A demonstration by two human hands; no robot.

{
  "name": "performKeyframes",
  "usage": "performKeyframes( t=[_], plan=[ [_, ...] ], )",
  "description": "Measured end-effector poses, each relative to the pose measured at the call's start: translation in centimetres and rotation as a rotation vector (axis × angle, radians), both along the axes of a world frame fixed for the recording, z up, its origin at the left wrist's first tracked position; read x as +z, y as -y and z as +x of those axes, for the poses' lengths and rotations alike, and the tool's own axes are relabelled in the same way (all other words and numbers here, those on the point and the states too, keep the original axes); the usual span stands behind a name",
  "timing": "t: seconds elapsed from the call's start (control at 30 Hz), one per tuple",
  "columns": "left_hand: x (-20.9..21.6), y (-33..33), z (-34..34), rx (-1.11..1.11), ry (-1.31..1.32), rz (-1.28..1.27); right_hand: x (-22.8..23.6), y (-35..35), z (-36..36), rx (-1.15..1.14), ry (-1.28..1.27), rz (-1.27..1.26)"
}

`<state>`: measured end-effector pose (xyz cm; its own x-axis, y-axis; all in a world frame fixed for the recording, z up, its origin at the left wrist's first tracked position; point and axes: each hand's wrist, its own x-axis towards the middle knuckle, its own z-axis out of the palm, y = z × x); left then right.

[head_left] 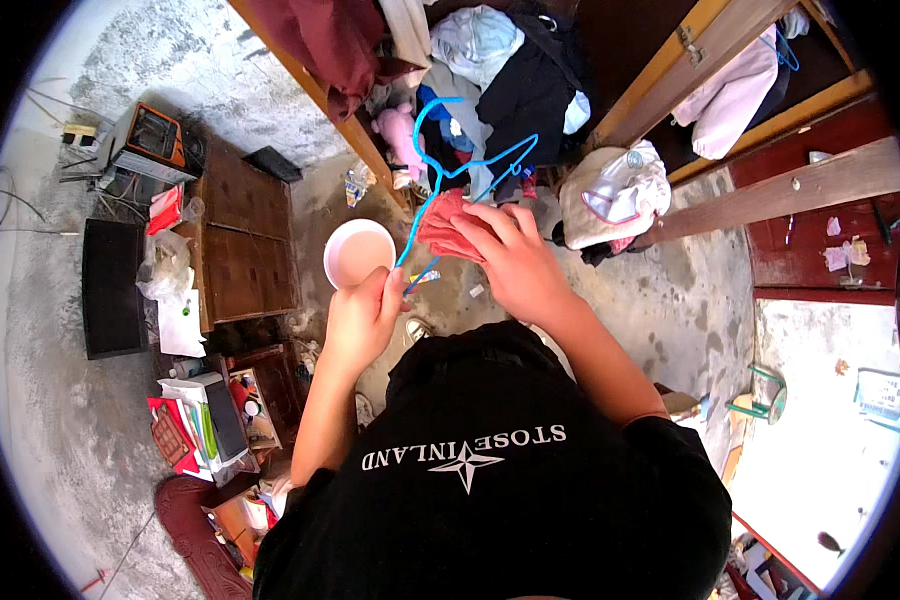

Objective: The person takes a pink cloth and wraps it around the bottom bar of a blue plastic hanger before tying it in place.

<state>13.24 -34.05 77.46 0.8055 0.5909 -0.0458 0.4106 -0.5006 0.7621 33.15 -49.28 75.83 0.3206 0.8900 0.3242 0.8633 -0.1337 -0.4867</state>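
In front of my body, my left hand (pixel 366 318) is closed round one end of a blue clothes hanger (pixel 423 208), whose hook points away from me. My right hand (pixel 518 262) grips a folded red cloth (pixel 448 226) and presses it against the hanger's arm. The fingers lie over the top of the cloth, and the thumb is hidden. Below and left of the cloth, a pink-white bucket (pixel 338 238) holding cloudy liquid stands on the floor.
Ahead, an open wardrobe holds heaped clothes (pixel 530 95) and a pink plush toy (pixel 398 135). A white bag (pixel 620 195) sits at its right. Along the left wall are a wooden cabinet (pixel 250 245) and a dark monitor (pixel 115 290). A green chair (pixel 765 395) stands by the bright doorway.
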Motion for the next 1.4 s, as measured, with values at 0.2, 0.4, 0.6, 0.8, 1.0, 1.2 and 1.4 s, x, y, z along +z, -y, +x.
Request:
performKeyframes(
  t=[0.2,0.4,0.6,0.8,1.0,1.2,1.4],
  plan=[
    [-1.9,-2.3,-1.7,0.010,-0.026,0.218,-0.4,-1.6,-5.0,0.167,-0.028,-0.034],
    [-2.7,-2.0,-4.1,-0.078,0.022,0.113,-2.4,-1.5,-3.2,-0.046,0.052,-0.063],
    [-2.3,-0.6,-2.3,0.025,0.066,0.108,-1.3,-1.1,-5.4,0.133,0.002,0.021],
    [-2.1,1.2,-3.0,0.059,0.087,-0.044,-2.3,0.7,1.4,-0.036,0.078,0.015],
    [-2.2,2.4,-2.8,0.083,0.036,-0.156,-3.5,1.8,3.1,0.020,0.078,0.040],
    [-1.2,2.4,-3.3,0.056,0.047,-0.181,-4.2,3.4,9.1,-0.164,0.240,0.073],
    [-1.4,2.6,-2.1,0.021,-0.012,-0.165,-5.0,3.7,7.4,-0.071,0.238,0.084]
  ],
)
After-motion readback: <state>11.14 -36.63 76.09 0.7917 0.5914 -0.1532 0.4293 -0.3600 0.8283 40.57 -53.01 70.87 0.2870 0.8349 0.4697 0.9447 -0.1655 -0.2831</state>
